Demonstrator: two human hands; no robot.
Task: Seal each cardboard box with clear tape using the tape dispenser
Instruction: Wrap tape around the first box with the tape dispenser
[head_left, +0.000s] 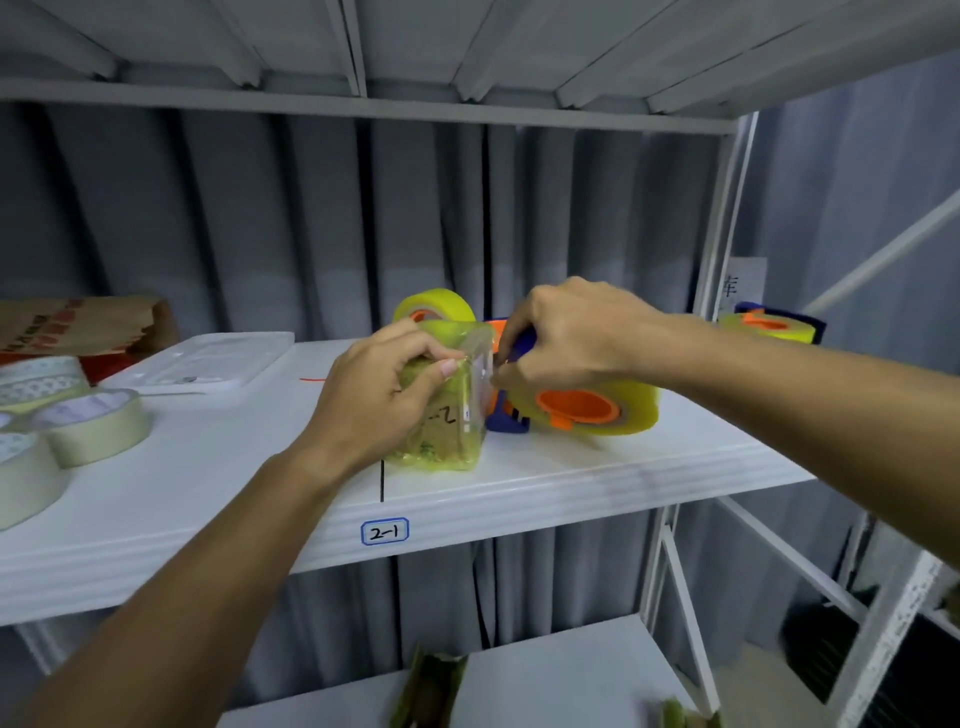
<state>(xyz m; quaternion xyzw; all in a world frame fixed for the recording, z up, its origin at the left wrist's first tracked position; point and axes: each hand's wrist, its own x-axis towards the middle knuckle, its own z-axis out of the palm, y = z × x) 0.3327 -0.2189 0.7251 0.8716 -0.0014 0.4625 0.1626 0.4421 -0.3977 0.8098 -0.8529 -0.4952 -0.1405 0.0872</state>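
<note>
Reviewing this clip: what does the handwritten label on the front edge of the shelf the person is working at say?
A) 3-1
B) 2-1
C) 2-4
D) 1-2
B: the blue-outlined label on the front edge of the white shelf, just below the taped box, reads 2-1.

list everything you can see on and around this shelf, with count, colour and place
box: 1, yellowish under clear tape, shelf centre
tape dispenser: 1, blue and orange with clear-yellow roll, right of the box
spare tape rolls: 2, yellow, behind the box and far right
masking tape rolls: about 4, cream, shelf left
tray: 1, white, back left
paper bag: 1, brown, back left corner
shelf: 1, white, label 2-1 on its front edge
left hand: 1, holds the box
right hand: 1, grips the dispenser
</note>
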